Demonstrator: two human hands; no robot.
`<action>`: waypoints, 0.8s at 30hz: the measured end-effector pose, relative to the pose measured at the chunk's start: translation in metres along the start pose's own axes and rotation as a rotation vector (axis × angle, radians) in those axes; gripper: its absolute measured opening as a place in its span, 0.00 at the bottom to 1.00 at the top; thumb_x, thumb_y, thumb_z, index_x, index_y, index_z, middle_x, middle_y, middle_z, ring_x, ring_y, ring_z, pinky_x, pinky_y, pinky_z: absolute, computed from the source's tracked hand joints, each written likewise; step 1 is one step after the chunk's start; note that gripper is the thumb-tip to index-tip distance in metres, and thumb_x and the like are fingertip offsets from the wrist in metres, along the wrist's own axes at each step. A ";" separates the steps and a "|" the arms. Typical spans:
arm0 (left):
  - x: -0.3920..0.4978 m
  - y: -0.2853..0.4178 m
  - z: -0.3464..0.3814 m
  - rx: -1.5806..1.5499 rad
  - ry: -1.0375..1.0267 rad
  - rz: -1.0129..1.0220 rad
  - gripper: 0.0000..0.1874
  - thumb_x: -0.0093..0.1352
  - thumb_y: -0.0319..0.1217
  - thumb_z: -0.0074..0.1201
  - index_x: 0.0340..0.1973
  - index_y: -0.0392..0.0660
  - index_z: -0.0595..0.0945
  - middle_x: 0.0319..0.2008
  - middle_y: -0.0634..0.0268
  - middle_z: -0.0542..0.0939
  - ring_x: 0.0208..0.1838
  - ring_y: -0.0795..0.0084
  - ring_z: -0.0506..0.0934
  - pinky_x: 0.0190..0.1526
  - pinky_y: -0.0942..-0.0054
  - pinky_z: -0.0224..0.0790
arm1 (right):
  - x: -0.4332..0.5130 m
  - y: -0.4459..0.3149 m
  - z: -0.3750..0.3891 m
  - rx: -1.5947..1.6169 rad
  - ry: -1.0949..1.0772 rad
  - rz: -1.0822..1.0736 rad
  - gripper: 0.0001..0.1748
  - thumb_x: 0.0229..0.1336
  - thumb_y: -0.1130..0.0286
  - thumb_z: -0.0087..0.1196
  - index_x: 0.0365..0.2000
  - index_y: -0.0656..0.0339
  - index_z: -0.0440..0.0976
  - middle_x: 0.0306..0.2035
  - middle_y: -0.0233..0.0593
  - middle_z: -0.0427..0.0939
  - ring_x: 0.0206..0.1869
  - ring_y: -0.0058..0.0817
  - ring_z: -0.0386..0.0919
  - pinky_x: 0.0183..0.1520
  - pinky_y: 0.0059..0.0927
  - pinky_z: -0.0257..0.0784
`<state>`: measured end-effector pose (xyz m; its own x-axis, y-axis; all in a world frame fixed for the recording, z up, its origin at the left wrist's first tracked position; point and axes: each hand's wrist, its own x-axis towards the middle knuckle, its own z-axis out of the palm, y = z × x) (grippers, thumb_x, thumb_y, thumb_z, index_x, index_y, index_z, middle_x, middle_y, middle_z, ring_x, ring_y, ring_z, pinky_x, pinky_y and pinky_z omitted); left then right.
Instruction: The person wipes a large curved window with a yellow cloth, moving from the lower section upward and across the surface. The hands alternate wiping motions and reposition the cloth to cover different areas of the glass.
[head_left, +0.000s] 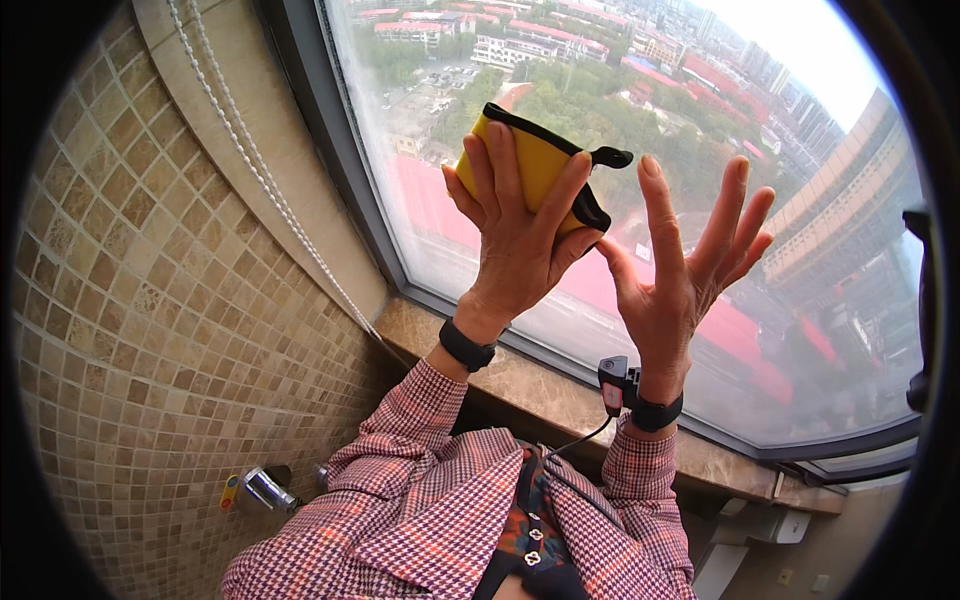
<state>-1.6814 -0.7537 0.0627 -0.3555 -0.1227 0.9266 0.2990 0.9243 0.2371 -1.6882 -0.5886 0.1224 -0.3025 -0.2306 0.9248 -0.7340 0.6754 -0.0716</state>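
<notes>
A folded yellow cloth (534, 163) with black edging and a small black loop is in my left hand (506, 217). The fingers of that hand lie spread over the cloth, and its thumb is at the cloth's lower corner. My right hand (675, 255) is raised just to the right, fingers spread; its thumb tip is close to that same corner, and whether it touches is unclear. Behind both hands stands a large window pane (570, 300). Each wrist wears a black band, and a small device with a cable sits at the right one.
A marble sill (540, 382) runs below the dark window frame (337, 150). On the left, a white bead chain (262, 176) hangs beside a mosaic-tiled wall (150, 300). A chrome fitting (268, 489) juts from the wall at lower left. A white box (787, 525) is at lower right.
</notes>
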 end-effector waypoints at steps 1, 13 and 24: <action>-0.006 0.002 0.001 0.000 -0.017 0.006 0.34 0.75 0.60 0.46 0.74 0.68 0.66 0.80 0.35 0.35 0.80 0.27 0.27 0.68 0.25 0.07 | 0.000 -0.001 0.000 0.003 0.000 0.002 0.50 0.36 0.64 0.79 0.64 0.27 0.73 0.81 0.39 0.44 0.83 0.45 0.35 0.79 0.64 0.28; -0.041 -0.065 -0.010 0.055 0.049 -0.113 0.46 0.73 0.68 0.39 0.79 0.62 0.52 0.80 0.39 0.29 0.80 0.33 0.25 0.71 0.28 0.11 | -0.031 -0.013 0.007 0.093 -0.062 0.093 0.49 0.39 0.62 0.79 0.66 0.30 0.72 0.81 0.41 0.42 0.83 0.44 0.33 0.80 0.60 0.24; -0.069 -0.012 0.011 -0.012 -0.088 -0.104 0.43 0.74 0.66 0.41 0.79 0.63 0.55 0.79 0.36 0.29 0.79 0.28 0.25 0.69 0.24 0.10 | -0.069 -0.014 0.031 0.013 -0.022 0.113 0.47 0.43 0.67 0.77 0.67 0.37 0.71 0.81 0.46 0.43 0.83 0.47 0.33 0.79 0.56 0.24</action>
<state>-1.6699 -0.7521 -0.0069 -0.4617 -0.1850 0.8675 0.2666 0.9039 0.3346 -1.6756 -0.6037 0.0479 -0.3967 -0.1688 0.9023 -0.7021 0.6890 -0.1798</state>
